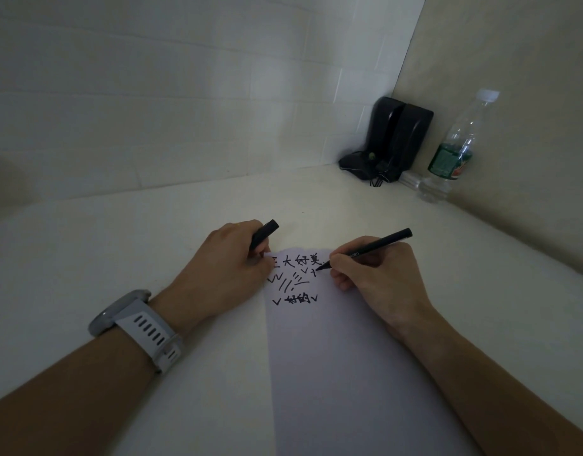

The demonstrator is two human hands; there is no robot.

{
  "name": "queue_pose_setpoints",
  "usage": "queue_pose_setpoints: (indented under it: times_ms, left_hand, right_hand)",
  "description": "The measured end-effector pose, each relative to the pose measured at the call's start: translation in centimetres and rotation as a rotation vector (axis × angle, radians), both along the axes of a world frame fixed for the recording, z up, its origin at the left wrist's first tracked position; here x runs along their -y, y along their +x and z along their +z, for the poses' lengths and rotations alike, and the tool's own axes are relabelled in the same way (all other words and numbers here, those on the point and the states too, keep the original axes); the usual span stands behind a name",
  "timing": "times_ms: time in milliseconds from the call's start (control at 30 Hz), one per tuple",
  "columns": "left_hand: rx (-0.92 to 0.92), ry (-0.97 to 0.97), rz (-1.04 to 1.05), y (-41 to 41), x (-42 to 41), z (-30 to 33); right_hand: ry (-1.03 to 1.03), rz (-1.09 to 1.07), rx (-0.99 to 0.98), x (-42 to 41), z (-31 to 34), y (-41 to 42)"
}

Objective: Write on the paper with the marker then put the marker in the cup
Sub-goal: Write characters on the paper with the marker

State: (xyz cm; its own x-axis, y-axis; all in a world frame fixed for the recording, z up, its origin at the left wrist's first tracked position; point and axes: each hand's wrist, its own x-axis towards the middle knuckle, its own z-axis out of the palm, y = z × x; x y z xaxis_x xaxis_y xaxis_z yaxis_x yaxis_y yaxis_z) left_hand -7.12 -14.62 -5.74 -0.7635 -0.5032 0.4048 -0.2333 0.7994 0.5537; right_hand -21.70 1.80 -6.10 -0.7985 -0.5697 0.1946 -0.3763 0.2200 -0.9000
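A white sheet of paper [333, 357] lies on the pale table, with black characters and ticks written near its far end. My right hand [379, 274] grips a black marker [375, 246], whose tip touches the paper just right of the writing. My left hand [231, 268] rests on the paper's top left corner and is closed around the black marker cap [264, 233]. I cannot make out a cup with any certainty.
Two black upright objects [398, 136] with tangled cords stand in the far right corner. Beside them, a clear plastic bottle [454, 149] with a green label stands against the right wall. A tiled wall runs along the table's back edge. A grey watch [139, 327] is on my left wrist.
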Motion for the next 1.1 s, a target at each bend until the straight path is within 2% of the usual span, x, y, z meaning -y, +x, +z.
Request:
queue_pose_setpoints:
  times_ms: [767, 1100]
  left_hand:
    - [0.021, 0.022, -0.002, -0.01, 0.15, -0.08]
    - [0.022, 0.024, 0.006, -0.01, 0.14, -0.09]
  right_hand:
    - [0.045, -0.013, 0.007, 0.03, 0.05, 0.17]
    - [-0.001, -0.029, -0.001, -0.27, 0.04, -0.28]
